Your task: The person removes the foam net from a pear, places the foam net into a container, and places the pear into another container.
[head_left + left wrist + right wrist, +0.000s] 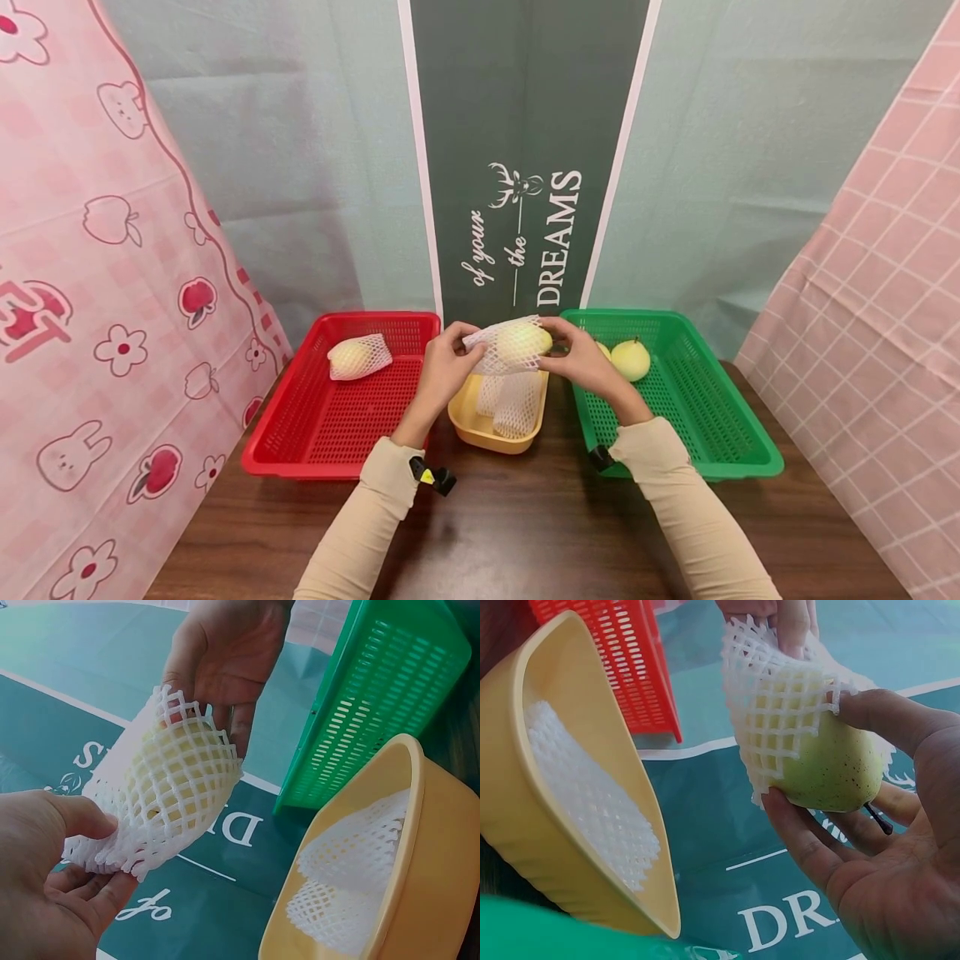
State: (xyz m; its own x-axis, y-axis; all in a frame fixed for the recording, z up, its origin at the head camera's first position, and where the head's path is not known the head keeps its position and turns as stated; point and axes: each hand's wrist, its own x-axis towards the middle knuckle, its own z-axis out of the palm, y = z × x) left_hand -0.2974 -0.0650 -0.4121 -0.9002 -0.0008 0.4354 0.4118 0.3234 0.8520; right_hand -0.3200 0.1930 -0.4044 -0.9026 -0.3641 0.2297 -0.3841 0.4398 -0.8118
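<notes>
A yellow-green pear (pixel 832 765) sits mostly inside a white foam net sleeve (pixel 180 787), its stem end sticking out toward the right. My left hand (pixel 447 367) pinches the gathered far end of the sleeve between thumb and fingers. On the other side my right hand (pixel 581 358) grips the pear's stem end and the sleeve's rim, with the thumb on the net in the right wrist view. Both hands hold the pear above a yellow bin (pixel 487 437), in which more white foam net sleeves (pixel 517 408) lie.
To the left stands a red basket (pixel 300 417) with one netted pear (pixel 360 358) in it. A green basket (pixel 720 417) on the right holds bare pears (pixel 631 360), one partly behind my right hand. All stand on a brown wooden table (pixel 502 525), with curtains around.
</notes>
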